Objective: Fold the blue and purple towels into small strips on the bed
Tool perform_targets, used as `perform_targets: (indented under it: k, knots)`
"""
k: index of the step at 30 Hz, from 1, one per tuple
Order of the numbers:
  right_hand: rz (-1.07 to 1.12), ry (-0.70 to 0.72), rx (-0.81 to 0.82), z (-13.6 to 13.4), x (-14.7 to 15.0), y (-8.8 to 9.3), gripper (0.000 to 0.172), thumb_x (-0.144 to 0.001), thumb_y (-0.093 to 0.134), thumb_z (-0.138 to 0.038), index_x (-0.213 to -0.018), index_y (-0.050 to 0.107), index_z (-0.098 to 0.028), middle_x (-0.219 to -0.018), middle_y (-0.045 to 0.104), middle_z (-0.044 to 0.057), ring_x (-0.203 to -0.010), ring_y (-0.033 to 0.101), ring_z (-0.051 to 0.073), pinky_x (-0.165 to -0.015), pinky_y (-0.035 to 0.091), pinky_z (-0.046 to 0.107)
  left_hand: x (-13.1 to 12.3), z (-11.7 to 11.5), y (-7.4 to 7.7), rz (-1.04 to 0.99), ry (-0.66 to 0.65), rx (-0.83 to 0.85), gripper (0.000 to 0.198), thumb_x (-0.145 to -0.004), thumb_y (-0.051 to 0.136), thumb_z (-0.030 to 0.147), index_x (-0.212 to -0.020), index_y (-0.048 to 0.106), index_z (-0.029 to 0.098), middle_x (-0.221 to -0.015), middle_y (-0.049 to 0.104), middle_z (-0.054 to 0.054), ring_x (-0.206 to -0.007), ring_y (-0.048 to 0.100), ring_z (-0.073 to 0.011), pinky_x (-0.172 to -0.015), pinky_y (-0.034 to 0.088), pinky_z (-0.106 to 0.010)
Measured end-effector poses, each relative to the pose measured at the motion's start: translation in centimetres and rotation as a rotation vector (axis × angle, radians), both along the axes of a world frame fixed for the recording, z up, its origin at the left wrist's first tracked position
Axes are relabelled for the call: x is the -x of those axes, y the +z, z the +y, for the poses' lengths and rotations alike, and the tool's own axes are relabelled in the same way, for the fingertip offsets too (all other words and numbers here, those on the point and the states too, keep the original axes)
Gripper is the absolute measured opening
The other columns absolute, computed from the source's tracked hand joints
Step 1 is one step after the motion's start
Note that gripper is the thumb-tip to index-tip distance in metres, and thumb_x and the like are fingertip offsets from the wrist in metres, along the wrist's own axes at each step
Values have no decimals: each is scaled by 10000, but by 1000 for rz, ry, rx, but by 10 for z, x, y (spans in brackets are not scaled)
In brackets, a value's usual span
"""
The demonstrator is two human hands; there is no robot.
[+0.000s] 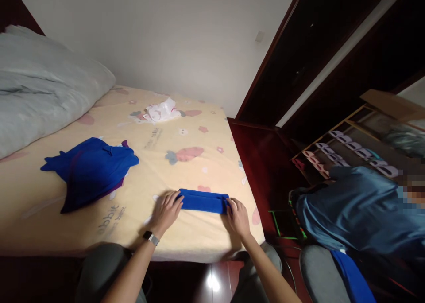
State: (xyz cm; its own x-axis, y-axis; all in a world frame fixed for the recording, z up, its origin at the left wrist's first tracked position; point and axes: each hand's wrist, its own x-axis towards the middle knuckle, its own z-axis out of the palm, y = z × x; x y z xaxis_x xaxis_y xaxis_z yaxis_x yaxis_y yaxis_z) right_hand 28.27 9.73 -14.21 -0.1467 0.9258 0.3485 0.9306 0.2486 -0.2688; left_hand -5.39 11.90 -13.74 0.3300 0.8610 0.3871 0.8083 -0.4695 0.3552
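Observation:
A blue cloth (203, 202), folded into a narrow flat strip, lies on the bed near its front edge. At its left end is my left hand (168, 211), fingers curled over the fabric and a watch on the wrist. My right hand (238, 217) grips the opposite end between thumb and fingers. Farther left, a crumpled heap of blue cloth (94, 168) with purple edges rests on the patterned sheet (146, 179).
A white plastic bag (162, 110) lies toward the wall. Grey bedding (49, 86) is piled at the left. On the right are a shoe rack (352, 148), a person in a blue-grey top (358, 210) and a grey stool (318, 272) with blue cloth.

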Motion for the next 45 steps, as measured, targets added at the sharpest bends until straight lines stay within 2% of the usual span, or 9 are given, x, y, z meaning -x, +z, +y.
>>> perform_targets:
  k: [3,7,16,21,25,34,38,42,45]
  knots:
    - [-76,255,27,-2,34,2,515,-992,410,-281,-1503,390,-217,-1514,448,98,-1382,413,282,-1135,363,477,-30,1,6,101,-201,-28,535,-990,420,351,-1517,355,285,-1578,376,-51,-1455,338,-267,-1200,294,-499]
    - [-138,341,43,4,53,-11,619,-971,427,-240,-1563,255,-175,-1558,383,92,-1450,329,252,-1184,309,480,-40,13,-8,204,-309,-6,618,-986,432,392,-1561,243,263,-1609,307,-50,-1473,305,-241,-1222,249,-462]
    - [35,289,156,13,-33,-25,641,-902,463,-174,-1529,347,-237,-1515,455,79,-1392,428,252,-1130,418,490,22,29,-23,131,-306,82,671,-877,450,118,-1514,341,296,-1549,429,2,-1413,412,-172,-1215,294,-405]
    - [244,190,227,23,-38,-22,460,-913,521,-289,-1369,549,-239,-1373,579,103,-1271,538,279,-1088,447,476,17,48,-12,-189,-137,231,412,-911,490,231,-1309,569,300,-1276,667,-27,-1170,625,-191,-1018,516,-364]
    - [498,53,292,42,-38,-22,395,-948,466,-380,-1294,558,-212,-1209,680,88,-1070,655,256,-948,530,413,14,67,-11,-372,17,290,321,-952,484,421,-1188,616,250,-1135,704,-59,-1002,684,-188,-864,561,-318]
    - [410,-227,461,93,-44,-25,376,-916,504,-443,-1163,613,-182,-930,746,105,-829,715,259,-721,539,350,13,101,-15,-67,151,262,308,-955,500,444,-1034,679,207,-981,738,-99,-877,694,-231,-760,512,-324]
    - [178,-313,358,91,-38,-9,404,-942,509,-468,-1218,585,-183,-917,732,124,-831,694,279,-716,512,362,10,98,-2,-24,160,164,314,-951,517,398,-1168,631,203,-1119,699,-125,-1054,640,-267,-905,489,-390]
    - [-24,-133,63,80,4,10,404,-1012,371,-341,-1327,540,-153,-1272,633,160,-1150,591,283,-973,445,409,-20,89,14,114,11,-65,349,-993,418,336,-1258,596,196,-1297,624,-133,-1250,531,-269,-1078,386,-441]
    - [-68,110,14,76,47,5,494,-1013,377,-350,-1463,422,-152,-1469,497,128,-1356,434,274,-1133,321,436,-53,91,14,190,-201,-110,461,-979,450,354,-1400,492,171,-1477,494,-121,-1403,388,-256,-1181,268,-428]
